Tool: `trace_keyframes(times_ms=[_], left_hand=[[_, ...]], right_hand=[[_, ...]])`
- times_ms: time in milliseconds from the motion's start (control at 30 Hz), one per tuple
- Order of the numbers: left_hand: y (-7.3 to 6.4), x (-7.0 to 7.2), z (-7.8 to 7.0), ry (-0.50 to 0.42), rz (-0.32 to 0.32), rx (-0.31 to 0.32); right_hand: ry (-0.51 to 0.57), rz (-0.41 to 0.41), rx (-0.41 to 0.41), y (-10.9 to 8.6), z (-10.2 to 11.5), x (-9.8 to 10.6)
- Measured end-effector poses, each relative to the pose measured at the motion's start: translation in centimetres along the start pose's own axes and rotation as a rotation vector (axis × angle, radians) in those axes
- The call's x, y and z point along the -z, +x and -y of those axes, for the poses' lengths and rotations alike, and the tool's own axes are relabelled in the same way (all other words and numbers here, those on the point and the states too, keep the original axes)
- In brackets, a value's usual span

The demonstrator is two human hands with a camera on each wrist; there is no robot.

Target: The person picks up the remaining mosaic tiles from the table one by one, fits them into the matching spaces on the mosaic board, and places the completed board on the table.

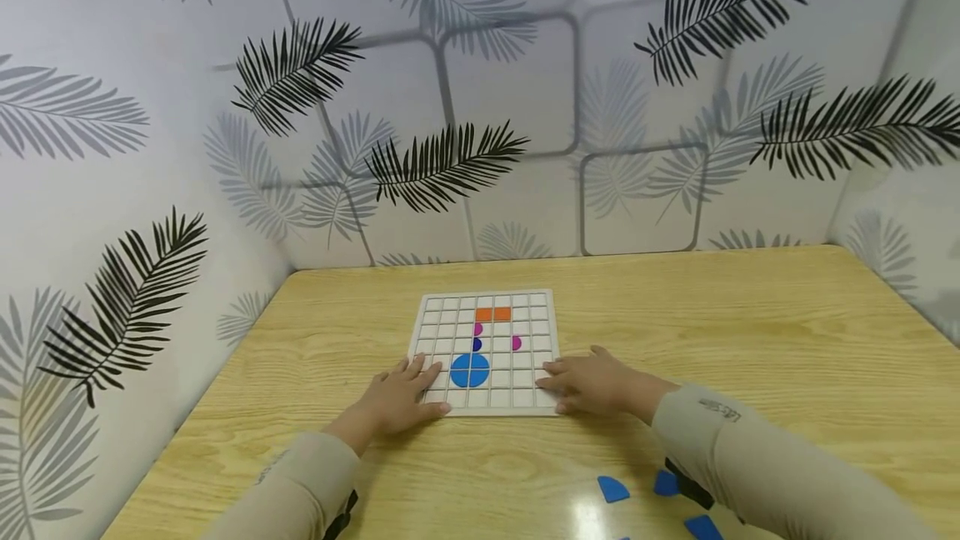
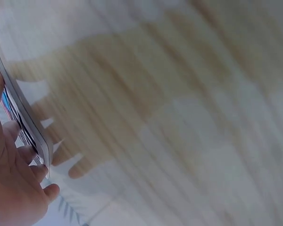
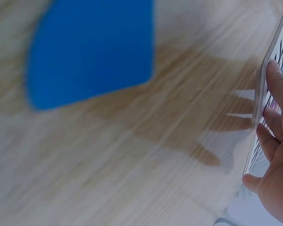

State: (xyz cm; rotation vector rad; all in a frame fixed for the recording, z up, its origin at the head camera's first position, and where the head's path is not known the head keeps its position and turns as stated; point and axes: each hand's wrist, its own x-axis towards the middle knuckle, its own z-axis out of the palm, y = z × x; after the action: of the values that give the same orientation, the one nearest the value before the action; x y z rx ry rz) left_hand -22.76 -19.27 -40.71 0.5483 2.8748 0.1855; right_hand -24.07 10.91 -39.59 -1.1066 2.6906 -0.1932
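A white board (image 1: 522, 377) marked with a grid lies flat on the table. My left hand (image 1: 402, 397) rests at its left edge, fingertips over the border squares and thumb near the bottom corner. At the opposite edge my right hand (image 1: 592, 382) touches the border with extended fingers. On the board are a light blue circle (image 1: 459, 367) split by grid lines, an orange rectangle (image 1: 483, 314), a dark blue half circle (image 1: 477, 345) and two magenta half circles (image 1: 517, 343). The right wrist view has fingers (image 3: 278, 84) against the board's side.
Several blue quarter-circle pieces (image 1: 613, 489) lie on the wooden table (image 1: 480, 473) at the front right, partly near the right sleeve (image 1: 750, 448). One blue piece (image 3: 92, 56) looms close in the right wrist view. A leaf-patterned wall (image 1: 525, 215) stands behind the table.
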Motion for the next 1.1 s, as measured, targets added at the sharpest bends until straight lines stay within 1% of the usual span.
trace_keyframes(times_ms=[233, 467, 600, 767, 1100], left_hand=[[0.3, -0.3, -1.3, -0.001, -0.014, -0.034], [0.6, -0.4, -2.4, -0.019, 0.000, -0.061], [0.7, -0.5, -3.0, -0.026, 0.011, -0.079], [1.0, -0.7, -3.5, -0.027, 0.037, -0.104], [1.0, -0.6, -4.1, -0.024, 0.064, -0.140]], right_hand=[[0.016, -0.025, 0.017, -1.6, -0.8, -0.1], [0.030, -0.048, 0.014, -3.2, -1.5, -0.5], [0.045, -0.069, 0.034, -4.2, -2.0, -0.6], [0.058, -0.087, 0.043, -5.2, -2.6, -0.9], [0.114, -0.088, 0.019, -6.8, -2.9, -1.1]])
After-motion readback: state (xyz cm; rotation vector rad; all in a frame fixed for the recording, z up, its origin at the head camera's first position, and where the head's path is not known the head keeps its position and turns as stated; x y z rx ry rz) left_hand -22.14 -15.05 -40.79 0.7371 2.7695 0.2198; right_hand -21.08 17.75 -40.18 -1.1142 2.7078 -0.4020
